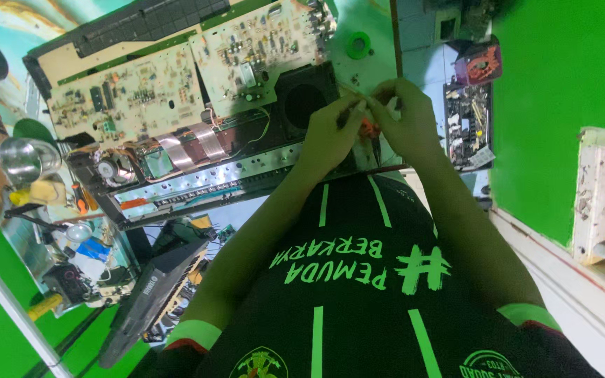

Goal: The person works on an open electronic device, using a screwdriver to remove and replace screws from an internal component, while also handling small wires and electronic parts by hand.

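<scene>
Black shirt closest; left hand and right hand meet, fingertips pinched on small orange part held beside the opened keyboard chassis; circuit boards beyond.

The worktop carries an opened electronic keyboard with two bare circuit boards. A green tape roll lies on its pale surface beside the boards.

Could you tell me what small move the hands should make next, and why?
Probably steady the small orange part before working it further: the left hand and right hand pinch it together in mid-air above the opened board, with nothing supporting it.
</scene>
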### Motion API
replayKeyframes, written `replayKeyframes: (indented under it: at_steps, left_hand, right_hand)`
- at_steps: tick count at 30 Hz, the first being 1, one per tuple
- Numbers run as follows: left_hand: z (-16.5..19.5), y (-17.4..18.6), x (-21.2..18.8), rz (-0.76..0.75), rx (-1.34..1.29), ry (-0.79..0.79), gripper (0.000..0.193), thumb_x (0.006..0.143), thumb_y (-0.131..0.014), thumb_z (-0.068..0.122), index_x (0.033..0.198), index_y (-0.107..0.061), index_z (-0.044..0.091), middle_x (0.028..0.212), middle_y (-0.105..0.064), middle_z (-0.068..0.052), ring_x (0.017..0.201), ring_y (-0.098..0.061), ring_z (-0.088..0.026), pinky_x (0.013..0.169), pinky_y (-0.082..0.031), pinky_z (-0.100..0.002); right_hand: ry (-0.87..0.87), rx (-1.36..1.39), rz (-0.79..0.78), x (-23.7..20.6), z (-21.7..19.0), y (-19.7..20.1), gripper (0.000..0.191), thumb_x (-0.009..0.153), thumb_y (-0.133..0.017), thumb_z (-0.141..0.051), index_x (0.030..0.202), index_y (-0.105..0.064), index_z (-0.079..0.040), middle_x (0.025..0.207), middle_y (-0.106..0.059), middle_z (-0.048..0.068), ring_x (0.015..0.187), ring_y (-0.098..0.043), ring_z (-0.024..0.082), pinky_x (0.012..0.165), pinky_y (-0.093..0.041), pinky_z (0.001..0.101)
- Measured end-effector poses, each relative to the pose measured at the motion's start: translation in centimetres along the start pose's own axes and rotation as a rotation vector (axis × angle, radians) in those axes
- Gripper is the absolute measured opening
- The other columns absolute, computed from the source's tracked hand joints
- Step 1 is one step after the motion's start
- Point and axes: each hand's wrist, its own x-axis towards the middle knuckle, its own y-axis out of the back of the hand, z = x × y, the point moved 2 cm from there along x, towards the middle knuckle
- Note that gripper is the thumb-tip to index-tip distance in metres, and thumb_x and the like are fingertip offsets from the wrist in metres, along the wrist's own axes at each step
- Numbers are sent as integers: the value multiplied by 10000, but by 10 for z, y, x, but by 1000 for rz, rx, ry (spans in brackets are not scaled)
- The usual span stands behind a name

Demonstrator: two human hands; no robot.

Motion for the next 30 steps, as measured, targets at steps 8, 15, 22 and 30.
replayKeyframes:
  at_steps: [8, 15, 22, 30]
  left_hand:
    - [15, 36, -39, -122, -549, 262, 215, 1054, -680, 287, 1031, -732, 80, 743, -548, 57, 640, -427, -28, 574, -310, -217]
    - [21, 72, -72, -52, -892, 278, 180, 1001, -736, 254, 1033, -704, 81, 753, -483, 78, 649, -392, -29, 589, -300, -223]
    - [13, 116, -114, 131, -880, 333, 189, 990, -716, 234, 1067, -701, 63, 734, -491, 77, 640, -419, -31, 579, -331, -219]
    - [-2, 193, -193, 389, -432, 32, 237, 1113, -576, 266, 1093, -671, 50, 833, -546, 74, 774, -455, -19, 684, -380, -202]
  right_hand:
    - [-43, 336, -207, -9, -50, -10, 139, 991, -747, -121, 1090, -666, -66, 951, -646, 2, 857, -596, 79, 777, -471, 249]
    - [-57, 452, -331, -10, -73, -42, 124, 992, -747, -101, 1073, -658, -74, 958, -630, -40, 830, -541, 35, 729, -417, 208]
    - [112, 496, -499, -7, -117, -84, 81, 1004, -727, -51, 1058, -671, -28, 1013, -642, -27, 848, -535, 34, 742, -414, 204]
    - [142, 390, -592, -44, -205, -170, 148, 987, -727, -43, 1122, -682, -3, 1052, -731, 30, 977, -670, 72, 866, -511, 224]
